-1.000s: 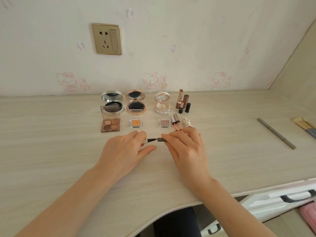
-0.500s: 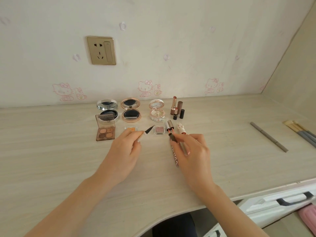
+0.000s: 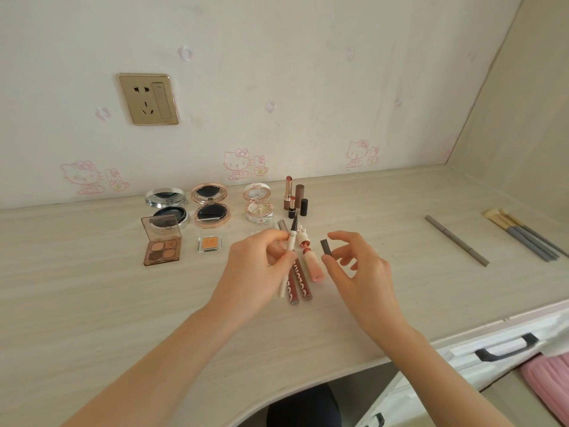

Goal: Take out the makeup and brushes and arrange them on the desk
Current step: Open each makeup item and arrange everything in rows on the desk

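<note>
Left hand (image 3: 255,272) gripped a slim white eyeliner pen (image 3: 291,241), tip up. Right hand (image 3: 363,269), fingers (image 3: 346,238) spread, pinched a dark grey cap (image 3: 326,246). Between them lay two maroon lip-gloss tubes (image 3: 304,285).

Head view, down onto desk (image 3: 92,303)

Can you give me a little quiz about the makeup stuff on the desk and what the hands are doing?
1. True or false: the eyeliner pen held in the left hand has its cap on.
2. Which hand pinches the dark cap? A) left B) right C) neither
3. Fill in: ___ round compacts stand open at the back of the desk.

Key: 1 false, its black tip is bare. 2 B, the right hand. 3 three.
</note>
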Demonstrator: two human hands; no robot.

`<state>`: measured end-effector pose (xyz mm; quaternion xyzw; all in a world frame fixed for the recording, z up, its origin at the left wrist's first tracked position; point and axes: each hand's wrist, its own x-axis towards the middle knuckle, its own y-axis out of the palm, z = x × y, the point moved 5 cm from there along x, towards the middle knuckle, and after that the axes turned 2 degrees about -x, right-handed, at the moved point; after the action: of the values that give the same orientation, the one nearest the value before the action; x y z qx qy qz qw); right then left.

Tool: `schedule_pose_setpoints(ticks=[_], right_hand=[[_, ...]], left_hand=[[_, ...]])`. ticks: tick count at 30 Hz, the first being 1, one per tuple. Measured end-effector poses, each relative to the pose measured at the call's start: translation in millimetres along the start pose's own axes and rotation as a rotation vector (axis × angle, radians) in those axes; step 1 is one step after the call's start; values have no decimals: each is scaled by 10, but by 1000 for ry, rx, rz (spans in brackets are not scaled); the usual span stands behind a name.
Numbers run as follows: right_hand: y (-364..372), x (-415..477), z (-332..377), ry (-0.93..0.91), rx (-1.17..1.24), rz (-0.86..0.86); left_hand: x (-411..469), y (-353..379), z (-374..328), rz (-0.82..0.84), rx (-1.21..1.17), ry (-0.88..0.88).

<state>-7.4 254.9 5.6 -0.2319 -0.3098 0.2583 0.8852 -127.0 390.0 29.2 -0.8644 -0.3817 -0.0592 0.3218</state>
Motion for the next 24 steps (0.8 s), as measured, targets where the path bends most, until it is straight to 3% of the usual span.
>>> schedule_pose_setpoints(ticks=[6, 12, 16, 24], right_hand=[[-150, 153, -253, -4, -131, 6], [-188, 235, -463, -36, -331, 42], [-191, 243, -429, -178, -557, 16], [-200, 213, -422, -265, -601, -39]], left_hand=[[172, 327, -155, 17, 29, 9], [358, 722, -235, 78, 322, 56], [428, 941, -217, 123, 527, 95], [481, 1122, -222, 221, 845, 252]])
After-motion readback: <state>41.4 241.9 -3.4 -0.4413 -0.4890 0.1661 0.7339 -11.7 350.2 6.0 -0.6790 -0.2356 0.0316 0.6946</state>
